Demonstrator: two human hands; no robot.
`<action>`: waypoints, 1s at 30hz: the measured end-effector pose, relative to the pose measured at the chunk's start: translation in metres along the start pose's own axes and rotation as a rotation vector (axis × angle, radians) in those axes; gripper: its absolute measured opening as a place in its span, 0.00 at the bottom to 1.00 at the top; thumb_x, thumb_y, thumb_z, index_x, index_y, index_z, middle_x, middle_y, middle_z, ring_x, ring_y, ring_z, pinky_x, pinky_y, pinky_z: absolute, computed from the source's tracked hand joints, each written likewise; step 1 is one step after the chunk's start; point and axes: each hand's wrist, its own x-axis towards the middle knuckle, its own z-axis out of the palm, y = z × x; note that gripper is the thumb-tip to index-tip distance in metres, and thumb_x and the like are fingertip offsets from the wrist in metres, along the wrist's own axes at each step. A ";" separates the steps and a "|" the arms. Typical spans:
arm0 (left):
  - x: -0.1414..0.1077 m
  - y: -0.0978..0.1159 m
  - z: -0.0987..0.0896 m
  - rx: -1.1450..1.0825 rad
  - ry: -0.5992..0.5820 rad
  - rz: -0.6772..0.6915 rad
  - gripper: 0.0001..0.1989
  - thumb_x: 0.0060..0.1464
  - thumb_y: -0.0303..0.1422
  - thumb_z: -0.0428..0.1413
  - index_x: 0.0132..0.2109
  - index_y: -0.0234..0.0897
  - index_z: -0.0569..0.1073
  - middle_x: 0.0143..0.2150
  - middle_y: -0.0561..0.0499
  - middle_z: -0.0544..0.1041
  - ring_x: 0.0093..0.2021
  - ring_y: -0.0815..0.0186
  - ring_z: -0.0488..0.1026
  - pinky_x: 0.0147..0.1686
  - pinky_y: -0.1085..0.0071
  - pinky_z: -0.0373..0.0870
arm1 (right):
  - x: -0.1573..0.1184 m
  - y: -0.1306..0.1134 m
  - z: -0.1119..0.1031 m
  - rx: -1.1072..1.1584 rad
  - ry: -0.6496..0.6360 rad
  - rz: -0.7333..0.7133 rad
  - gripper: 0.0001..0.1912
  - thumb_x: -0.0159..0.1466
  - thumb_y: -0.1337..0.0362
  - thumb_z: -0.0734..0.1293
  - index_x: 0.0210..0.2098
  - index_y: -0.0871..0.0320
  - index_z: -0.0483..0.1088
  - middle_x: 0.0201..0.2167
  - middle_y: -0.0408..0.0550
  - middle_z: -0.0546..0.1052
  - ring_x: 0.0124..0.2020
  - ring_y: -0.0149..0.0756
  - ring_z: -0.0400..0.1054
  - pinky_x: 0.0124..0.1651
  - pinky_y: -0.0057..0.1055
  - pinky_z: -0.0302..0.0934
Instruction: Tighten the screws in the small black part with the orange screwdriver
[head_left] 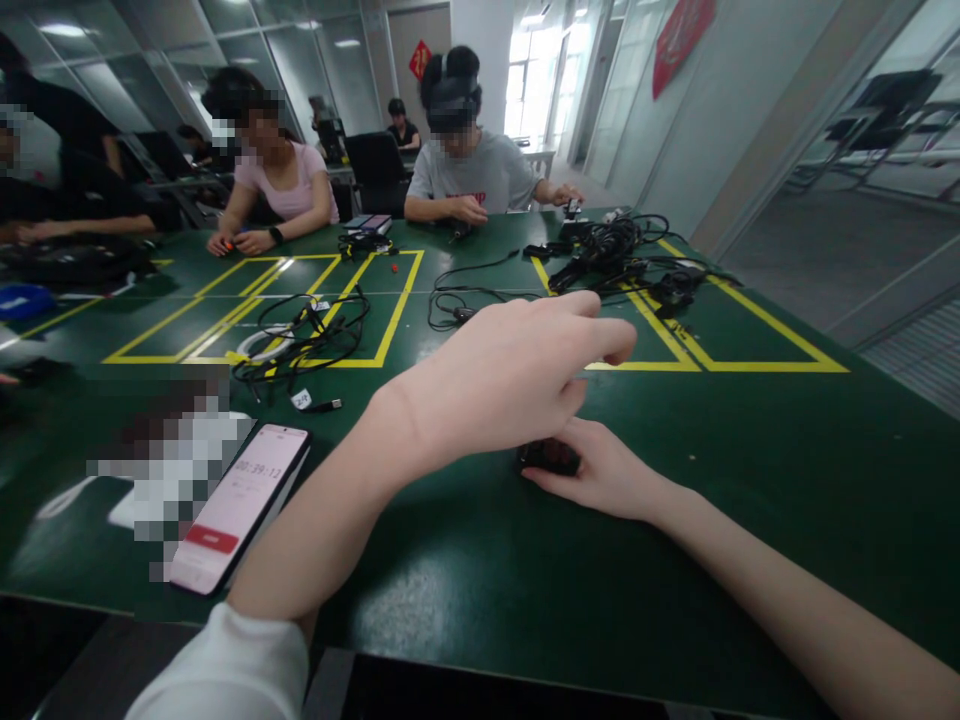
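My left hand (502, 370) hangs above the table in the middle of the view, back towards me. Its fingers are bent, with a gap between thumb and fingertips, and nothing shows in it. Just below and to the right, my right hand (611, 470) rests at the table, thumb and fingers around a small glossy black object (551, 458). Part of that object is hidden behind the left hand and the right fingers, so its kind is unclear.
The green table (465, 600) carries yellow tape outlines. A phone (240, 505) showing a timer lies at left. Coiled black cables (315, 335) lie beyond it, with a larger cable heap (615, 250) at back right. People (476, 165) sit across the table.
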 end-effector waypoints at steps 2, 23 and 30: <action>-0.001 0.000 0.000 -0.004 0.000 0.001 0.15 0.60 0.25 0.51 0.51 0.37 0.77 0.49 0.44 0.76 0.44 0.60 0.75 0.42 0.67 0.71 | 0.000 0.000 0.000 0.012 0.002 0.002 0.07 0.62 0.66 0.72 0.40 0.55 0.70 0.34 0.45 0.77 0.29 0.35 0.70 0.32 0.30 0.62; -0.010 -0.004 -0.008 -0.062 -0.042 0.045 0.21 0.54 0.21 0.54 0.54 0.38 0.76 0.53 0.45 0.77 0.46 0.61 0.76 0.42 0.69 0.72 | 0.000 0.000 0.000 0.011 -0.016 0.002 0.08 0.63 0.65 0.72 0.40 0.56 0.70 0.35 0.45 0.76 0.29 0.35 0.71 0.32 0.30 0.63; -0.006 -0.006 -0.005 -0.073 -0.024 0.032 0.20 0.55 0.21 0.53 0.53 0.37 0.76 0.50 0.45 0.80 0.46 0.60 0.77 0.43 0.68 0.72 | 0.000 0.001 0.001 0.006 0.003 -0.014 0.08 0.63 0.65 0.72 0.40 0.56 0.70 0.33 0.44 0.75 0.27 0.34 0.70 0.31 0.30 0.62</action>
